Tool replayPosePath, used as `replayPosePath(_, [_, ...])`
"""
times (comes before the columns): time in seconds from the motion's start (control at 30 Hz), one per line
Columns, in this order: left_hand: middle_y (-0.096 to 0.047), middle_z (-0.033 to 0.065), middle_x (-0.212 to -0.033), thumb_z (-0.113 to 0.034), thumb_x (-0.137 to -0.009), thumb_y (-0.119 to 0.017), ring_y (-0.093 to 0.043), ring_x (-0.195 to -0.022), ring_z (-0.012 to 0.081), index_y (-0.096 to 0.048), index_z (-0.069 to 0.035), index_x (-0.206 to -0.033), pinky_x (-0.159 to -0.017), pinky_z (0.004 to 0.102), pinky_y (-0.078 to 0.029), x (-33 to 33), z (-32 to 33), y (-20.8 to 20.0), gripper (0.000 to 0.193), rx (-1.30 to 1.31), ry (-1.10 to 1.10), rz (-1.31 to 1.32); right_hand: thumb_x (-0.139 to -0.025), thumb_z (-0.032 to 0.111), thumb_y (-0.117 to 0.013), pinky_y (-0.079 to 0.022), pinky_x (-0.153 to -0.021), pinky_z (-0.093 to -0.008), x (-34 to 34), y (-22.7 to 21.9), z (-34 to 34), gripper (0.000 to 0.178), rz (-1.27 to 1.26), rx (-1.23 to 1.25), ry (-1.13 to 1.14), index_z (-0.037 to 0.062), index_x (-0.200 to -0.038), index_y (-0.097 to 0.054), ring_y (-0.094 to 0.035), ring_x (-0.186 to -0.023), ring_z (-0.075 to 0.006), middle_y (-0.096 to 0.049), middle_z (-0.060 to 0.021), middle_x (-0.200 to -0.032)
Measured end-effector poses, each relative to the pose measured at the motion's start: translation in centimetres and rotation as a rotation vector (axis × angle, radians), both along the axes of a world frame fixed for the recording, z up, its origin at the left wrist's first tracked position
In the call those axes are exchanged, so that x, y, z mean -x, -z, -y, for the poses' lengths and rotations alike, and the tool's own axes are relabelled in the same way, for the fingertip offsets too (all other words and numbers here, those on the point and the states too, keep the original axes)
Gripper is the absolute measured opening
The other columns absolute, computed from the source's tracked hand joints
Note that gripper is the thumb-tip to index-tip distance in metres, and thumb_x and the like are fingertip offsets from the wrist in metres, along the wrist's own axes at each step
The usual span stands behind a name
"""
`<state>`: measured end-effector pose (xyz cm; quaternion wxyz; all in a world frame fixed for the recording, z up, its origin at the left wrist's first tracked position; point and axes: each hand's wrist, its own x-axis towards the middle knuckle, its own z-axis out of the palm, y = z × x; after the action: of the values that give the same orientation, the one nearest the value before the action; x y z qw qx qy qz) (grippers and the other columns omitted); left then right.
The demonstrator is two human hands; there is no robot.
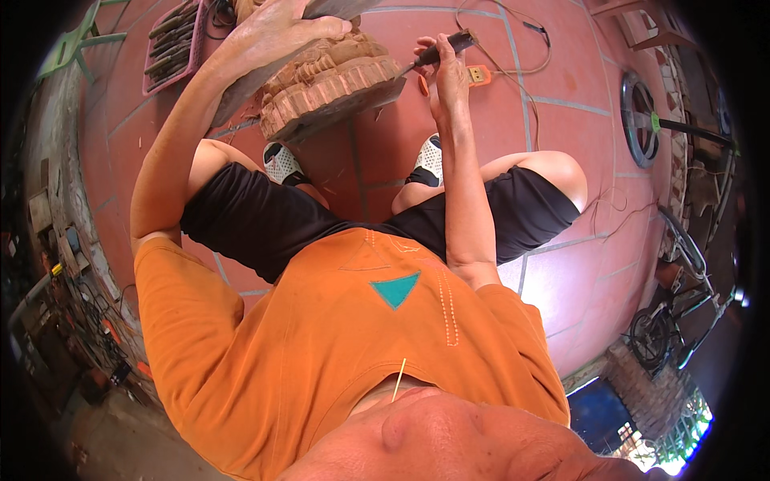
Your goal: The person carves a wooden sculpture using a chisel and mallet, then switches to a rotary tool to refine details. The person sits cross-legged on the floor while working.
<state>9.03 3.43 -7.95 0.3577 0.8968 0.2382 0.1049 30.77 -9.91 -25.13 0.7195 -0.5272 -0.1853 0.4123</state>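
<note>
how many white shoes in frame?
2: the left shoe, just below the carved wood in the picture; the right shoe, beside the right forearm, which may hide part of it.

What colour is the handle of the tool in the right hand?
The handle is dark, nearly black, seen in the head view.

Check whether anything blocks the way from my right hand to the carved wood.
Nothing visible does. Only the chisel in your right hand spans the gap, its tip by the right edge of the carved wood; whether it touches is hard to tell.
</note>
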Motion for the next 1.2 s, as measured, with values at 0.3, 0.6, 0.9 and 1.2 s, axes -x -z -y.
replayPosePath(0.3, [-0.049,0.0254,-0.152,-0.02,-0.09,-0.071,-0.044,-0.146,0.0316,-0.035,0.001,-0.157,-0.122,0.0396,-0.031,-0.2,-0.3,0.5,0.079,-0.024,0.011,-0.004,-0.105,0.015,-0.06,-0.058,-0.082,-0.038,0.3,1.3,-1.3,0.024,0.092,-0.019,-0.003,0.0061,-0.124,-0.048,-0.072,-0.1,-0.0266,-0.068,-0.0147,-0.114])
replayPosePath(0.6, [-0.051,0.0264,-0.15,-0.019,-0.09,-0.071,-0.047,-0.143,0.0316,-0.036,0.001,-0.156,-0.12,0.0399,-0.034,-0.1,-0.6,0.8,0.077,-0.001,0.04,0.008,-0.106,0.01,-0.057,-0.059,-0.084,-0.0343,0.6,0.5,-1.5,0.03,0.305,-0.049,-0.071,0.0027,-0.132,-0.047,-0.072,-0.103,-0.0239,-0.069,-0.0128,-0.112])
replayPosePath(0.9, [-0.051,0.0269,-0.149,-0.019,-0.091,-0.071,-0.049,-0.141,0.0329,-0.037,0.0,-0.156,-0.118,0.0402,-0.036,-0.6,-0.9,0.9,0.076,-0.015,0.036,-0.017,-0.106,0.011,-0.057,-0.058,-0.083,-0.0339,0.6,1.2,-1.8,0.027,0.368,-0.091,-0.094,0.0035,-0.13,-0.046,-0.072,-0.101,-0.0226,-0.068,-0.0099,-0.111])
replayPosePath(1.2, [-0.052,0.0273,-0.148,-0.021,-0.092,-0.07,-0.051,-0.139,0.035,-0.036,-0.002,-0.157,-0.117,0.0415,-0.037,-1.3,-0.8,0.7,0.076,-0.005,0.044,-0.017,-0.106,0.009,-0.057,-0.057,-0.082,-0.0323,0.5,1.7,-2.4,0.024,0.45,-0.066,-0.118,0.0054,-0.127,-0.047,-0.072,-0.098,-0.0204,-0.068,-0.0085,-0.109])
